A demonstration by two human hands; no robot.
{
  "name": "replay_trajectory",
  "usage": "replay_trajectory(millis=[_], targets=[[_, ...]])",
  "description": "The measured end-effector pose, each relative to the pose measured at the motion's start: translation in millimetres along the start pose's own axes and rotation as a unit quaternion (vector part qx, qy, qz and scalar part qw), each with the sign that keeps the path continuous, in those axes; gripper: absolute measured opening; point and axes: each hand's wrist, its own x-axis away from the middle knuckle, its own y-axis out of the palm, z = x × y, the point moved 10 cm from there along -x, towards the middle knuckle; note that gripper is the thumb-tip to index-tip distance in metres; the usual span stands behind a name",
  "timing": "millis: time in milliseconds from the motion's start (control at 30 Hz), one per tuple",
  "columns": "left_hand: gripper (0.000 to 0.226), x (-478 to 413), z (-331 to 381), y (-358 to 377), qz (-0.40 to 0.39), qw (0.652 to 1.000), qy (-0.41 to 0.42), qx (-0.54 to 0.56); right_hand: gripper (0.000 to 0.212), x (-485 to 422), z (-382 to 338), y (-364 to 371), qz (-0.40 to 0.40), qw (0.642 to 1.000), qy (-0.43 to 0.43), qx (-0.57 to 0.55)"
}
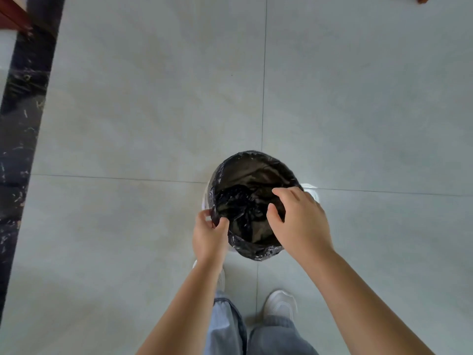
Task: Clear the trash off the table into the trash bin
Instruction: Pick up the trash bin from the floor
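Observation:
A round white trash bin (311, 190) stands on the tiled floor below me, lined with a black plastic bag (245, 175) folded over its rim. My left hand (208, 237) pinches the bag's edge at the bin's near-left rim. Over the right side of the opening hovers my right hand (297, 221), fingers spread and curled downward, with nothing visible in it. Inside the bin I see only crumpled black liner. No table and no trash are in view.
Pale grey floor tiles (153, 111) surround the bin. A dark marble strip (23, 119) runs along the left, with reddish wood furniture (12, 14) at the top left corner. My feet in white shoes (280, 303) stand just behind the bin.

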Motion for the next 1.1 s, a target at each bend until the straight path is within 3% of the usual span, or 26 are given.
replay_trajectory(millis=[200, 667, 933, 1100], targets=[[0.022, 48.1, 80.0, -55.4, 0.059, 0.998, 0.032, 0.003, 0.03, 3.8, -35.9, -91.5, 0.024, 0.999, -0.02, 0.016], [0.024, 199.1, 316.1, -186.7, 0.107, 0.956, 0.159, 0.221, 0.028, 70.1, -137.6, -350.1, 0.168, 0.979, -0.108, 0.05], [0.02, 284.0, 365.2, -258.5, 0.064, 0.941, 0.205, 0.262, 0.032, 139.7, -181.1, -440.2, 0.225, 0.968, -0.107, 0.0], [0.022, 315.1, 362.0, -306.7, 0.053, 0.938, 0.197, 0.279, 0.036, 178.9, -201.0, -453.0, 0.208, 0.973, -0.097, -0.017]])
